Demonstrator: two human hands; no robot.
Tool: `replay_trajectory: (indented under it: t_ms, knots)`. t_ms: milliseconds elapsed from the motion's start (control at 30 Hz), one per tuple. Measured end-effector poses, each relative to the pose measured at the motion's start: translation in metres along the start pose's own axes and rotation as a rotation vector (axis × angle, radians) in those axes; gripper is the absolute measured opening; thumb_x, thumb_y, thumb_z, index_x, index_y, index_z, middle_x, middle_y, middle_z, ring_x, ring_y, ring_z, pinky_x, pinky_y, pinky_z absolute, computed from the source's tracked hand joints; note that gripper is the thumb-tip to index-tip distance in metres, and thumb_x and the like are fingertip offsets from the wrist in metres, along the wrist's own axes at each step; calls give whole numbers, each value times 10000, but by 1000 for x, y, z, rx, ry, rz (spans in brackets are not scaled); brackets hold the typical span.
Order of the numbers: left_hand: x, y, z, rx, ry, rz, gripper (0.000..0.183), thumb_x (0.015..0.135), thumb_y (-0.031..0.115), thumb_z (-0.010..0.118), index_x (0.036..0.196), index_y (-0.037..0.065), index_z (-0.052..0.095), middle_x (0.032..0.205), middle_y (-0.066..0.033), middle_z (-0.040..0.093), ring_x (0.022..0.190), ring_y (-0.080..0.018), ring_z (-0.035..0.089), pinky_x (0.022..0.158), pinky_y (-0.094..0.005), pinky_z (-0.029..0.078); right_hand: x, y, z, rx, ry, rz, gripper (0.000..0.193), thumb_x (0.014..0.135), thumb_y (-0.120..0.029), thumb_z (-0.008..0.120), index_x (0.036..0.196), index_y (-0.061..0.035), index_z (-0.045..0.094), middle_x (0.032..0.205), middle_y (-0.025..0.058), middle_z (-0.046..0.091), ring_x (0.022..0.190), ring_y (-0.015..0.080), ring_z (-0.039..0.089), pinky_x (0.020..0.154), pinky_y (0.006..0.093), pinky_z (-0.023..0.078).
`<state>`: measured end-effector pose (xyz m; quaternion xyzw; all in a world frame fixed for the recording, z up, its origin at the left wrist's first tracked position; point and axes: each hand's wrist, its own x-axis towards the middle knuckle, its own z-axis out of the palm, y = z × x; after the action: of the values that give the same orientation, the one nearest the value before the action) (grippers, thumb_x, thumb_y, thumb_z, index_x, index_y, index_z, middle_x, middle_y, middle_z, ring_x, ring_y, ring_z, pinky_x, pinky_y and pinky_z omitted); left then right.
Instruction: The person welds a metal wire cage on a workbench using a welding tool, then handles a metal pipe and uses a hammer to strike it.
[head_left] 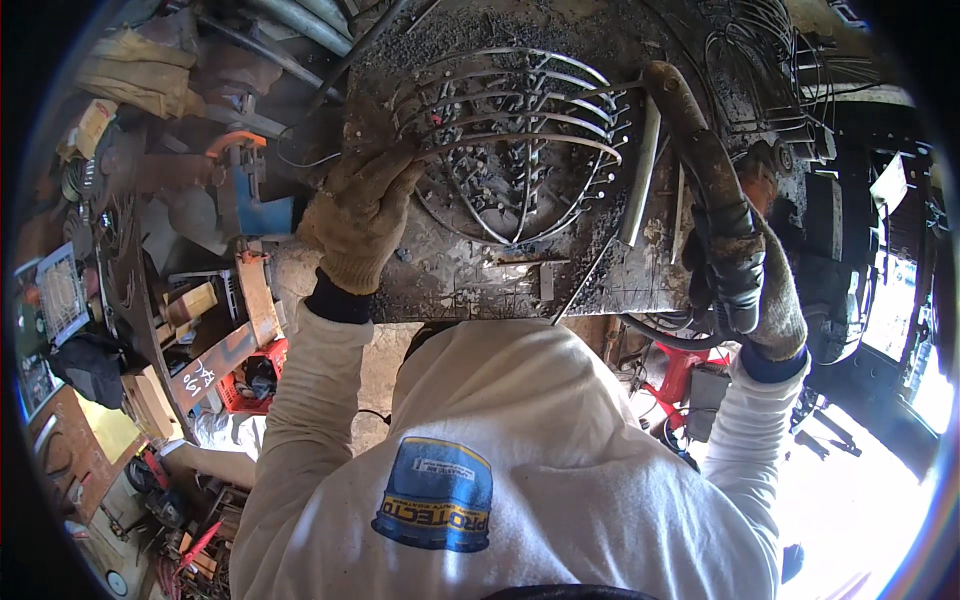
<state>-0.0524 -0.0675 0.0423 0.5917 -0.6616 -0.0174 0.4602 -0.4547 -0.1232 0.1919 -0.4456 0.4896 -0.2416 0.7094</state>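
On a dark, gritty metal bench (pixel 430 280) lies a frame of curved metal rods (pixel 512 238) with many short pegs and studs along it. My left hand (pixel 365 210), in a worn tan glove, pinches the left end of the nearest arched rod (pixel 540 138) of that frame. My right hand (pixel 740 270) wears a dark and grey glove and is wrapped round a thick, dark, tubular tool like a welding electrode holder (pixel 690 130). From its far end a thin rod (pixel 622 88) points left to the right ends of the arched rods.
A pale, slightly curved bar (pixel 643 170) lies right of the frame. Coiled wires (pixel 760 50) sit at the far right. Left of the bench are a blue and orange clamp-like tool (pixel 255 200), wood pieces and a red crate (pixel 245 385). Red equipment (pixel 680 375) stands below the bench's right side.
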Motion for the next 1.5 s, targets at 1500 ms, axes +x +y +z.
replay_trajectory:
  t_ms: [1500]
  knots:
    - [-7,-10,3,20,47,64,195,864,93,864,1037,74,777,971,-140,784,865,-313,763,762,-396,616,38,-69,26,-826,-165,-135,487,1092,-224,627,1526,-27,528,1322,162,722,1171,203,699,1013,338,537]
